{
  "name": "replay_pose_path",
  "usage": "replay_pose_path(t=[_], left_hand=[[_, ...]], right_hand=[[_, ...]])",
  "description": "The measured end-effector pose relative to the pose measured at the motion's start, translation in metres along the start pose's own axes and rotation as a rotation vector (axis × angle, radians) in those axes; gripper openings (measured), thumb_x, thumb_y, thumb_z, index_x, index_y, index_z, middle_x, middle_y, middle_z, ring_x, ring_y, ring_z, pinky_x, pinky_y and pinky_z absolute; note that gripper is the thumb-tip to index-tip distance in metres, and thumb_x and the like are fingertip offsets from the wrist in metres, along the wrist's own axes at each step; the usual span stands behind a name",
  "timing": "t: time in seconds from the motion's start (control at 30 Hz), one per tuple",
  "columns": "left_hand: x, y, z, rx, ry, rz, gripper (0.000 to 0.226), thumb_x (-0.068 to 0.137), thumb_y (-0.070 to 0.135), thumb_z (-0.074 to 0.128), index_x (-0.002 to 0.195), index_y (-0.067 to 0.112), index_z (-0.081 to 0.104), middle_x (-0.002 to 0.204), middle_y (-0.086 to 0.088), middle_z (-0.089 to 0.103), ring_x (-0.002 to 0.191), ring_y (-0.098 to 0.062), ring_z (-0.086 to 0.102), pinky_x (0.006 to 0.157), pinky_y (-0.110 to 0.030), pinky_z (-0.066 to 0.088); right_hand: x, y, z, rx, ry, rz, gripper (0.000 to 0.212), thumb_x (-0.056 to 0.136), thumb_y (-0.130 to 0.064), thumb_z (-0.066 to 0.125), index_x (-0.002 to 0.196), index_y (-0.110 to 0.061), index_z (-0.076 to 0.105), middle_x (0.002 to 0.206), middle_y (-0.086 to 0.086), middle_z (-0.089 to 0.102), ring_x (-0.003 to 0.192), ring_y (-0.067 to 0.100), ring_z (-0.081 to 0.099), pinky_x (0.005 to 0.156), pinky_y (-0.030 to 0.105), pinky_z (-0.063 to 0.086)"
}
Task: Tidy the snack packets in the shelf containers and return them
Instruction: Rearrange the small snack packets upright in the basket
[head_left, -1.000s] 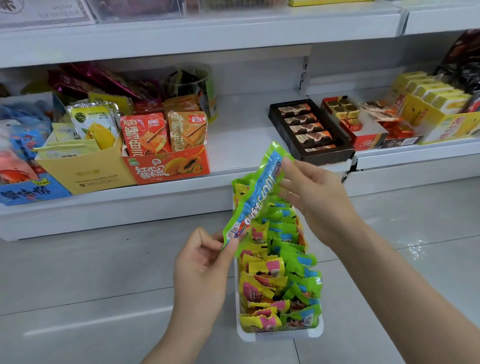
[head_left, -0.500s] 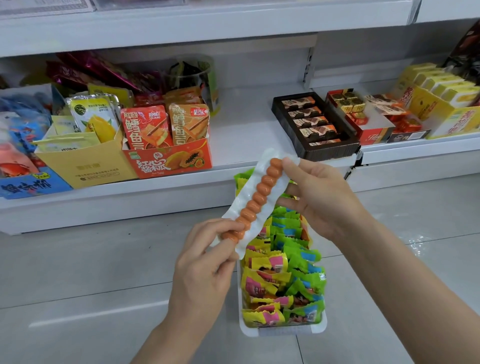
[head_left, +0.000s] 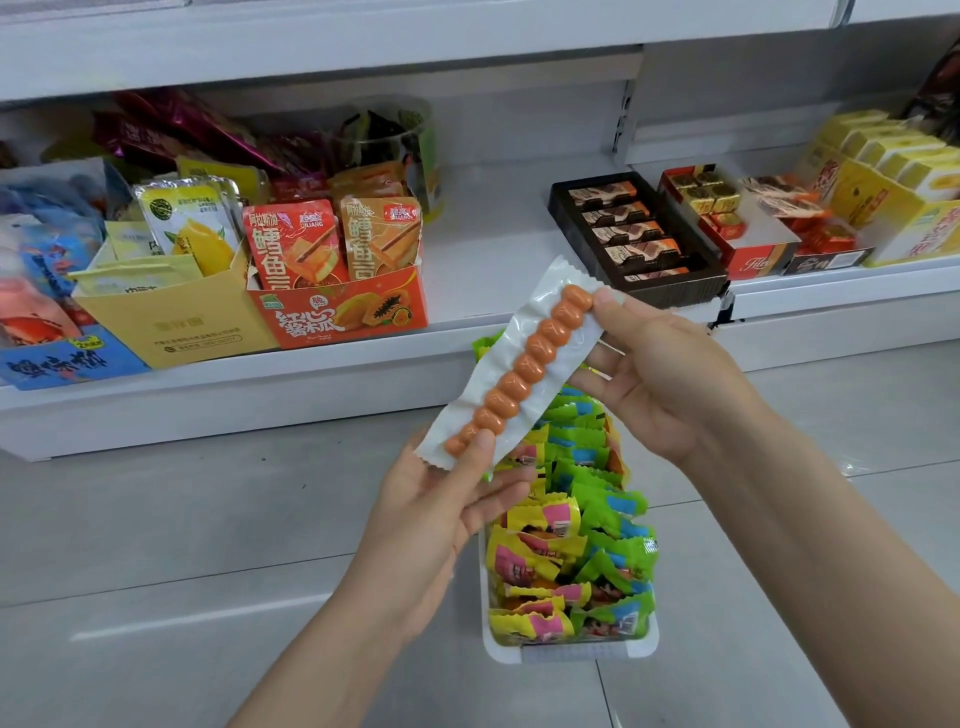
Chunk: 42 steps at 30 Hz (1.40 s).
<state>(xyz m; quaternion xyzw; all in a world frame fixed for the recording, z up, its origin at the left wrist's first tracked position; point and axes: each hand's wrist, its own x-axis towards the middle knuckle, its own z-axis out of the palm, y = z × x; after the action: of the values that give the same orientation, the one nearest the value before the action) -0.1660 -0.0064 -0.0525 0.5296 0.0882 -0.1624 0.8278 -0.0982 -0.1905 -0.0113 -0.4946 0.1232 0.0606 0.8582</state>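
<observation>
The left hand (head_left: 436, 514) and right hand (head_left: 660, 384) pinch opposite ends of a long snack packet (head_left: 519, 374), held above and hiding the far end of the white container (head_left: 571, 653) of green and yellow packets (head_left: 576, 545) on the floor (head_left: 156, 545). Behind, the shelf (head_left: 483, 249) carries snack boxes.

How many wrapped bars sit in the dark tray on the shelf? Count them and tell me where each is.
5 wrapped bars, one row in the dark tray, back to front: first, second, third, fourth, fifth. Any underneath would be hidden.
</observation>
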Motion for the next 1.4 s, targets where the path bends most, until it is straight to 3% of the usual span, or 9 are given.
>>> replay_pose_path(t=[0.33, 0.5, 0.7, 0.77, 0.87, 1.0, 1.2, 1.27, 1.4], left_hand=[[-0.005, 0.004, -0.005, 0.014, -0.184, 0.038, 0.045, 0.084, 0.003, 0.061, 0.129, 0.009, 0.058, 0.118, -0.017, 0.071, 0.110, -0.028, 0.069, 0.084, -0.023, 0.056], [-0.005, 0.007, -0.008, -0.203, -0.199, -0.029, 0.037, 0.087, 0.029, 0.070, 0.123, 0.022, 0.069, 0.123, -0.013, 0.069, 0.100, -0.019, 0.069, 0.082, -0.025, 0.057], [0.005, 0.007, -0.012, 0.285, 0.048, 0.323, 0.032, 0.078, 0.014, 0.071, 0.100, 0.036, 0.079, 0.115, 0.004, 0.074, 0.108, -0.008, 0.068, 0.089, -0.016, 0.052], [0.011, 0.011, -0.017, 0.505, 0.066, 0.468, 0.051, 0.082, -0.006, 0.071, 0.098, 0.042, 0.078, 0.121, 0.009, 0.070, 0.116, -0.001, 0.062, 0.093, -0.013, 0.047], [0.020, 0.021, -0.022, 0.663, 0.067, 0.632, 0.064, 0.081, -0.017, 0.067, 0.099, 0.043, 0.076, 0.127, 0.012, 0.062, 0.119, 0.001, 0.058, 0.092, -0.010, 0.046], [0.035, 0.024, -0.020, 0.644, -0.009, 0.695, 0.074, 0.081, -0.019, 0.067, 0.123, 0.041, 0.059, 0.132, 0.005, 0.058, 0.124, -0.012, 0.057, 0.100, -0.031, 0.051], [0.054, -0.004, -0.025, 1.043, 0.005, 0.537, 0.050, 0.094, 0.023, 0.066, 0.140, 0.024, 0.046, 0.141, 0.009, 0.050, 0.132, -0.001, 0.043, 0.115, -0.027, 0.033], [0.058, -0.010, -0.020, 1.219, -0.097, 0.524, 0.058, 0.093, 0.045, 0.060, 0.144, 0.024, 0.044, 0.144, 0.009, 0.046, 0.134, -0.003, 0.038, 0.111, -0.013, 0.024], [0.064, -0.018, -0.014, 1.381, -0.104, 0.584, 0.054, 0.093, 0.045, 0.063, 0.138, 0.018, 0.054, 0.127, -0.002, 0.054, 0.123, -0.017, 0.049, 0.108, -0.027, 0.037]], right_hand=[[0.003, -0.004, -0.008, 0.024, 0.147, 0.044, 0.021, 0.102, -0.017, 0.052, 0.109, -0.010, 0.070, 0.098, 0.005, 0.077, 0.083, 0.017, 0.075, 0.071, 0.031, 0.062], [-0.001, -0.001, -0.006, -0.010, 0.072, 0.075, 0.016, 0.096, -0.027, 0.062, 0.104, -0.021, 0.074, 0.096, -0.005, 0.075, 0.087, 0.012, 0.073, 0.077, 0.028, 0.061], [-0.008, -0.009, 0.003, -0.019, -0.018, 0.195, 0.057, 0.099, -0.051, 0.046, 0.119, 0.001, 0.058, 0.110, 0.022, 0.072, 0.094, 0.033, 0.074, 0.067, 0.036, 0.062], [-0.010, -0.019, 0.004, -0.048, -0.044, 0.187, 0.062, 0.096, -0.055, 0.047, 0.119, 0.001, 0.058, 0.112, 0.020, 0.072, 0.094, 0.032, 0.074, 0.065, 0.036, 0.062], [-0.013, -0.033, 0.002, -0.261, -0.118, 0.130, 0.047, 0.095, -0.041, 0.057, 0.113, 0.002, 0.063, 0.106, 0.019, 0.074, 0.090, 0.030, 0.075, 0.069, 0.032, 0.062], [-0.017, -0.041, -0.006, -0.501, -0.058, -0.135, 0.015, 0.097, -0.011, 0.058, 0.104, -0.006, 0.070, 0.096, 0.013, 0.077, 0.081, 0.022, 0.075, 0.069, 0.022, 0.060], [-0.018, -0.068, -0.025, -0.659, 0.091, -0.596, 0.024, 0.100, -0.010, 0.055, 0.093, -0.028, 0.070, 0.084, -0.011, 0.077, 0.080, 0.013, 0.075, 0.072, 0.023, 0.060], [-0.019, -0.065, -0.026, -0.714, 0.098, -0.636, 0.028, 0.101, -0.010, 0.054, 0.093, -0.033, 0.070, 0.084, -0.016, 0.076, 0.081, 0.010, 0.075, 0.072, 0.022, 0.060], [-0.021, -0.054, -0.023, -0.681, 0.069, -0.604, 0.029, 0.101, -0.006, 0.053, 0.098, -0.030, 0.069, 0.082, -0.015, 0.076, 0.077, 0.009, 0.074, 0.072, 0.022, 0.060]])
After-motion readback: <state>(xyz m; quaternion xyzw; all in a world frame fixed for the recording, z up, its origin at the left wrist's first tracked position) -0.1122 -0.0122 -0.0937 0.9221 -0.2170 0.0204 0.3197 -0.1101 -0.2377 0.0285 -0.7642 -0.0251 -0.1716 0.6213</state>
